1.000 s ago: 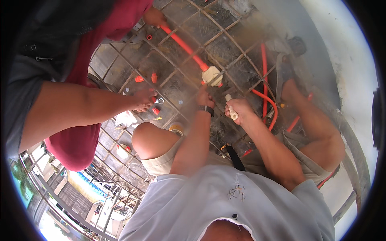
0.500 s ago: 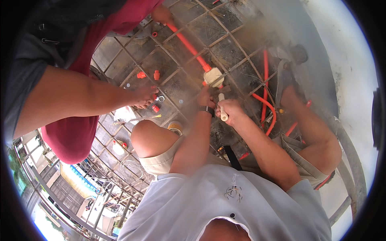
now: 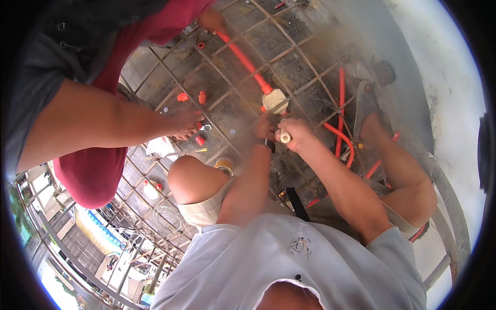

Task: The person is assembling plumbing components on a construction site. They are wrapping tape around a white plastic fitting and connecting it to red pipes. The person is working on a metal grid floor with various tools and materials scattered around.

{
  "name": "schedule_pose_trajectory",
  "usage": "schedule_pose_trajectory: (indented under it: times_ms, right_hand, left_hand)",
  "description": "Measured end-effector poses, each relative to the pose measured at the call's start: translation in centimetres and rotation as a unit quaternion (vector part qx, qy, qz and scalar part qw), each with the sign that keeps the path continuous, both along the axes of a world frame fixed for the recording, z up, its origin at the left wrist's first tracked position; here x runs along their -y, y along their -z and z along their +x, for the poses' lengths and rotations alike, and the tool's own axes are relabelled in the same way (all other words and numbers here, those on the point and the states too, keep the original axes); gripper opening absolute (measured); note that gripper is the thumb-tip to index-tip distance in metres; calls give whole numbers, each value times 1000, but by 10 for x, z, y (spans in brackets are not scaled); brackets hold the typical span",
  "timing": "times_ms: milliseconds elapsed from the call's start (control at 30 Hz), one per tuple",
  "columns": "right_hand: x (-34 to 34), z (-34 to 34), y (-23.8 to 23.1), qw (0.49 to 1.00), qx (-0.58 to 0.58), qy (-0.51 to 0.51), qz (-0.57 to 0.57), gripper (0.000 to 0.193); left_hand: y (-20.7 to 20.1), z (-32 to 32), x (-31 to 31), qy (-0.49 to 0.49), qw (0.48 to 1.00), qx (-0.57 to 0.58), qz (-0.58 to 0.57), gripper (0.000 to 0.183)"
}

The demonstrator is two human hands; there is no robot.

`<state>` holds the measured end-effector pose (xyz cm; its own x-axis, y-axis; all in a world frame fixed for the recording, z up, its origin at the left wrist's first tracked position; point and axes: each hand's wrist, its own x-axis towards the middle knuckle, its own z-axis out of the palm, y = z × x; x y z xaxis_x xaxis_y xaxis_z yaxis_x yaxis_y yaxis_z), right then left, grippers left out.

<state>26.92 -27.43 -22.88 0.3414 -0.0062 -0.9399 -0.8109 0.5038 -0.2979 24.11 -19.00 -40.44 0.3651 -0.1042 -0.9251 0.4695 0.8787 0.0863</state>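
Observation:
My right hand (image 3: pixel 295 133) is wrapped round the pale handle of a hammer (image 3: pixel 284 136); the handle's butt end points up at me, and the head is mostly hidden. Close beside it, my left hand (image 3: pixel 264 127) is closed low against a cream junction box (image 3: pixel 275 102); whatever its fingers grip is hidden. Orange conduit (image 3: pixel 242 58) runs from the box toward the upper left, where a co-worker's hand (image 3: pixel 211 20) is at its far end. Small orange fittings show at the box's near side, by my fingers.
A steel rebar grid (image 3: pixel 302 51) spans the dark deck. The co-worker's other hand (image 3: pixel 186 124) is near loose orange connectors (image 3: pixel 183 97) and a metal nut (image 3: pixel 207 127). At right, bent orange conduits (image 3: pixel 341 95) lie beside a pale wall (image 3: pixel 413 57). A tape roll (image 3: pixel 225 164) sits by my knee.
My right hand has risen slightly and tilted the hammer, so the handle now points end-on toward me. My left hand stays by the box, and the co-worker's hands barely move.

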Motion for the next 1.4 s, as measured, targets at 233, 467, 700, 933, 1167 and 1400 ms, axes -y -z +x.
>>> schedule_pose_trajectory:
  times_ms: [233, 467, 700, 933, 1167, 1400]
  right_hand:
    - [36, -42, 1, 997, -52, -21, -44, 7]
    - [5, -2, 2, 999, -42, 22, -27, 4]
    - [14, -41, 6, 998, -53, -29, -11, 7]
    - [25, -47, 0, 992, -96, -39, -73, 8]
    - [-8, -1, 1, 999, 38, -29, -19, 9]
    - [19, -37, 0, 999, -2, -42, -31, 10]
  left_hand:
    - [-32, 8, -6, 50, 994, -74, 61, 19]
    - [13, -1, 5, -7, 1000, -7, 10, 27]
    - [-11, 3, -4, 55, 995, -64, 58, 23]
    - [-41, 12, -6, 47, 992, -99, 68, 30]
    - [-12, 4, 0, 2, 1000, -12, 13, 20]
    - [-25, 5, -3, 34, 997, -42, 52, 23]
